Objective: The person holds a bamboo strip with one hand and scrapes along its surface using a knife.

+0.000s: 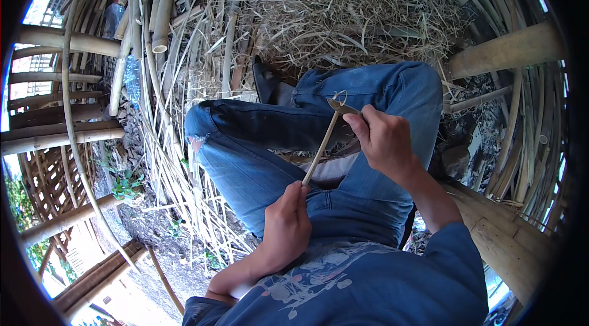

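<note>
Head view, looking down onto bent legs in blue jeans (236, 169). Holding the near end of a slim pale stick (321, 150) in the left hand (285, 220), closed with curled fingers around it, low in front of the waist. Slanting forward and to the right out of that grip, over the gap between the thighs, and reaching with its far end to just beside the right hand (386, 142). Gripping a knife (345, 107) in that right hand, closed in a fist with the thumb toward the stick, and setting the short blade across the stick's far tip; cannot tell the shape of the handle inside the fist. Showing a thin pale curl (341, 93) right at the blade. Beyond the legs, heaped with straw-like shavings (362, 34); to the left, strewn with long pale strips (161, 139) and stacked with bamboo poles (164, 13)
</note>
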Tool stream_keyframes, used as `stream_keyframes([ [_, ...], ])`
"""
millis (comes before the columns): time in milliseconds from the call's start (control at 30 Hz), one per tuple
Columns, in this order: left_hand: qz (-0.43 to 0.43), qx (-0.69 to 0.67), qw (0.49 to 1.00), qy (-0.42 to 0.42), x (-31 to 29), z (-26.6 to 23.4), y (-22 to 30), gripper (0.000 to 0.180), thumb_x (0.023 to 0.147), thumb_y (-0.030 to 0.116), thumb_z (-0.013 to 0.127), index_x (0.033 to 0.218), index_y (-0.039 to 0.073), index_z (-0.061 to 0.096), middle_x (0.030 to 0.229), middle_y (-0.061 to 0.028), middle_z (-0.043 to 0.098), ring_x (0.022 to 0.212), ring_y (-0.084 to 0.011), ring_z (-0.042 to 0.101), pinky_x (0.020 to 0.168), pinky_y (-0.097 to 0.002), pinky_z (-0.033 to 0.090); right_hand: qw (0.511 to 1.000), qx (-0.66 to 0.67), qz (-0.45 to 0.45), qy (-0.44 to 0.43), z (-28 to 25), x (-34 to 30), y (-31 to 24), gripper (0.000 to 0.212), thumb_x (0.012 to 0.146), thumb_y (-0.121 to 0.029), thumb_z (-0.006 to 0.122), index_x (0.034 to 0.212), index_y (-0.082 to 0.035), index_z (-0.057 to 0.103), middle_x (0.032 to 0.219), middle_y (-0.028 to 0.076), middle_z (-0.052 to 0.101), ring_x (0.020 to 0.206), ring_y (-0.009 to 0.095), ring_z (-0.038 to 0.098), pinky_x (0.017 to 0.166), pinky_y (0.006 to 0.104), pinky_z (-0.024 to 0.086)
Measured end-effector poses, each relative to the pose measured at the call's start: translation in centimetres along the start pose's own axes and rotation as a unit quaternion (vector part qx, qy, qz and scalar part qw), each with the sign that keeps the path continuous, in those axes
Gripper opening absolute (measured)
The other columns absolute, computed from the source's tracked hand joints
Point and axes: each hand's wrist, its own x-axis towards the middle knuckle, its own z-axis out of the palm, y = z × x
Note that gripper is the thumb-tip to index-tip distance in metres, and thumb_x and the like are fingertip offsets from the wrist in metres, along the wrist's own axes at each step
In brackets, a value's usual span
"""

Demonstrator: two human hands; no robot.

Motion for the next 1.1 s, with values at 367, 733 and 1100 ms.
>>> stream_keyframes([
  [367,0.027,0.032,0.998,0.054,-0.4,-0.5,0.0,0.012,0.097,0.004,0.046,0.093,-0.002,0.056,0.056,-0.0076,0.048,0.048,-0.0109,0.045,0.045,-0.0283,0.035,0.994,-0.056,0.09,0.009,0.9,2.5,4.7,0.05,0.096,-0.046,0.046,0.069,-0.004,0.054,0.05,0.012,0.054,0.045,0.031,0.058,0.043,0.0398,0.044],
  [733,-0.21,-0.221,0.951,-0.051,0.0,-2.9,-0.6,0.025,0.102,0.018,0.041,0.094,-0.001,0.056,0.059,0.0052,0.038,0.054,-0.0034,0.03,0.048,-0.0222,0.026,0.983,0.137,-0.092,-0.084,1.3,-1.7,-3.7,0.05,0.091,-0.047,0.054,0.064,-0.006,0.051,0.05,0.009,0.055,0.042,0.024,0.059,0.039,0.0354,0.045],
  [1100,-0.198,-0.235,0.95,-0.05,1.0,-1.6,0.1,0.028,0.102,0.021,0.041,0.096,0.0,0.058,0.066,0.0072,0.042,0.057,-0.0011,0.032,0.049,-0.0199,0.025,0.986,0.086,-0.135,-0.05,2.7,-3.2,-6.0,0.048,0.091,-0.045,0.055,0.066,-0.004,0.055,0.052,0.008,0.058,0.045,0.022,0.063,0.041,0.0312,0.048],
])
